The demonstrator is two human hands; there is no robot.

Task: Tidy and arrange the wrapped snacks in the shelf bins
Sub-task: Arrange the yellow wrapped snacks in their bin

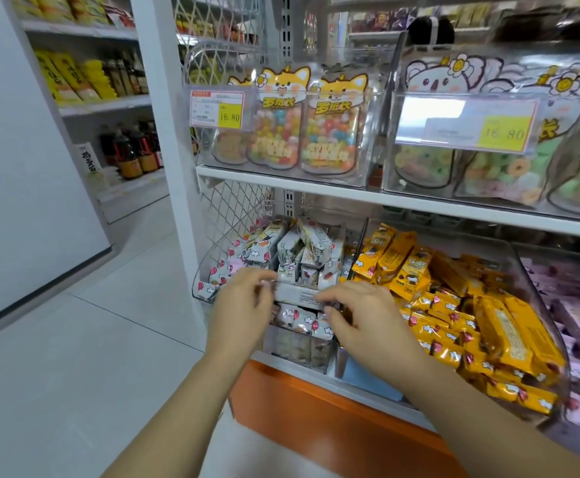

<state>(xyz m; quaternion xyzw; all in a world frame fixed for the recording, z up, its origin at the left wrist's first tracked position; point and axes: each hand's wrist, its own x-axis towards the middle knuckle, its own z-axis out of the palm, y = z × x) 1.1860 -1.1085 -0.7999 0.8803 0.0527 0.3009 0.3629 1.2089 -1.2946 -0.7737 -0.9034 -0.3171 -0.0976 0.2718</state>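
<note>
Snack bar (299,295) between left hand (243,301) and right hand (361,312), near bin rim (197,290).

The pack (299,294) I hold is white with grey print. Around it, white wrappers (304,320) patterned with red shapes and clouds; at three o'clock, yellow-orange wrappers (499,326); at six o'clock, an orange shelf base (316,408).

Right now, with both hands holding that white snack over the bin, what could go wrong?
1. The standing snacks at the back lean on each other; a bump from the left hand or right hand could topple them.
2. The bin looks piled high in front, so the held white snack might slide out onto the floor.
3. The yellow snacks sit right next door; a pack could slip across and get mixed up.
</note>
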